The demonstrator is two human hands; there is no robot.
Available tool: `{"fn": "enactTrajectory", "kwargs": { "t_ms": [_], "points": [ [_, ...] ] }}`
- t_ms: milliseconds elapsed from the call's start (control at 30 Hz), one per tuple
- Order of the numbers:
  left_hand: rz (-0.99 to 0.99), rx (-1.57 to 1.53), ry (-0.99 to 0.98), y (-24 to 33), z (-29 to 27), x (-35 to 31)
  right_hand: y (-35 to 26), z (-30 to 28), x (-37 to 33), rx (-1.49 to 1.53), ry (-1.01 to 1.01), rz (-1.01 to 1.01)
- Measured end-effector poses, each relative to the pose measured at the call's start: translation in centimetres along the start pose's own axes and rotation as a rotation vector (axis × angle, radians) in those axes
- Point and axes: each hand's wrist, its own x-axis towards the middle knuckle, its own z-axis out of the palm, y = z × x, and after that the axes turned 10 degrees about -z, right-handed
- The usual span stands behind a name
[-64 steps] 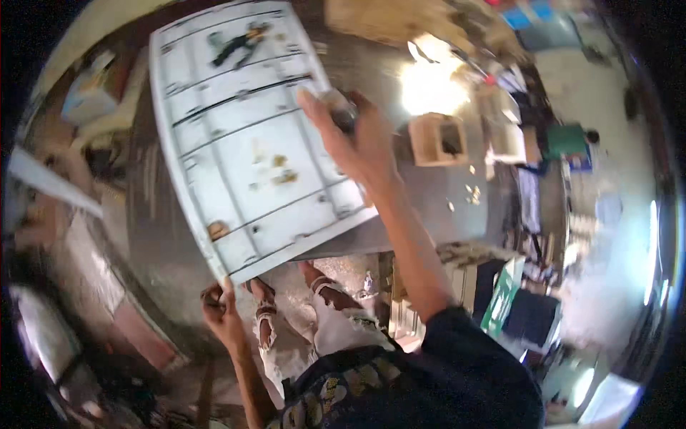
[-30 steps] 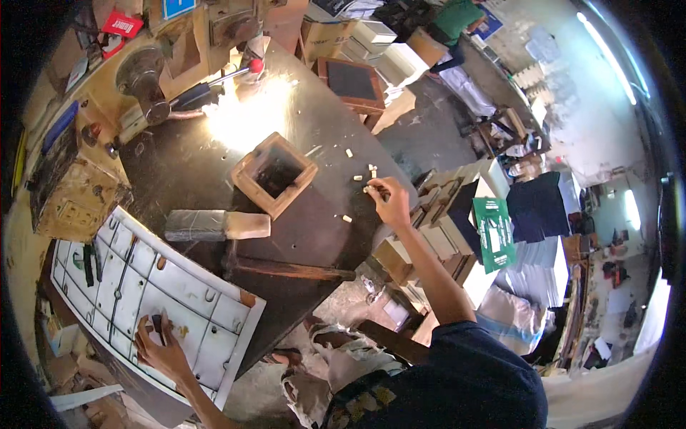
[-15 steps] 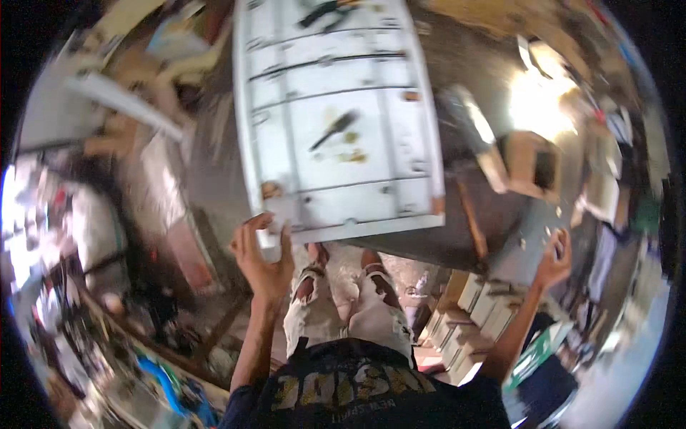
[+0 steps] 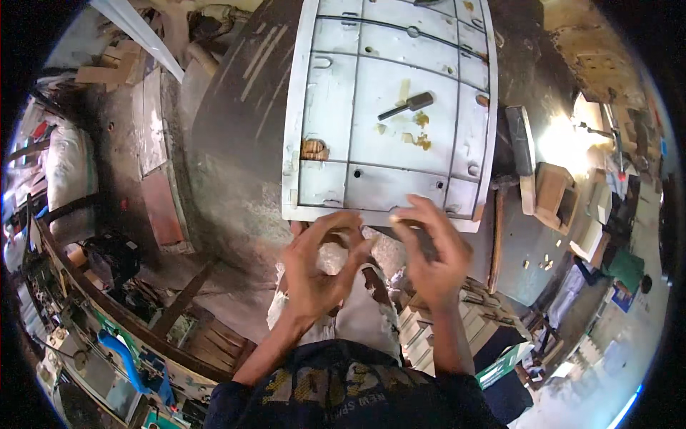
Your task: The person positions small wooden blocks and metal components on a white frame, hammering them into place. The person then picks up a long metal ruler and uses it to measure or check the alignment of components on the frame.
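Note:
A large white panel [image 4: 329, 193] with dark grid lines, small holes and yellow-brown stains lies in front of me. My left hand [image 4: 318, 264] hovers just off its near edge, fingers curved and thumb apart, with nothing visible in it. Beside it, my right hand [image 4: 436, 254] is over the same edge, thumb and forefinger closed on a small pale piece [image 4: 394, 219]; its kind is too small to tell. On the panel rests a dark tool [image 4: 407, 106] with a thick block-like end and a narrow shank. A brown patch [image 4: 314, 149] shows at the panel's left side.
Right of the panel are a dark-topped block [image 4: 521, 141], an open wooden box [image 4: 555, 196] and several small pale pieces [image 4: 548, 264] on a grey surface. Stacked pale wooden pieces [image 4: 421, 322] stand by my right leg. A wooden rail [image 4: 128, 314] crosses the left side.
Both hands have come together at the panel's near edge, the left from its corner and the right from the grey surface. The view has shifted, and the panel appears farther right.

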Motion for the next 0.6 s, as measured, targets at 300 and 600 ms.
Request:
{"fn": "enactTrajectory", "kwargs": {
  "t_ms": [300,600],
  "points": [
    [-0.184,-0.255,0.11,-0.7,-0.3,2.4,0.0,3.8,1.4,0.128,-0.078,-0.008],
    [-0.034,0.003,0.058,0.7,-0.5,2.9,1.6,2.4,0.3,0.162,-0.092,-0.152]
  ]
}}
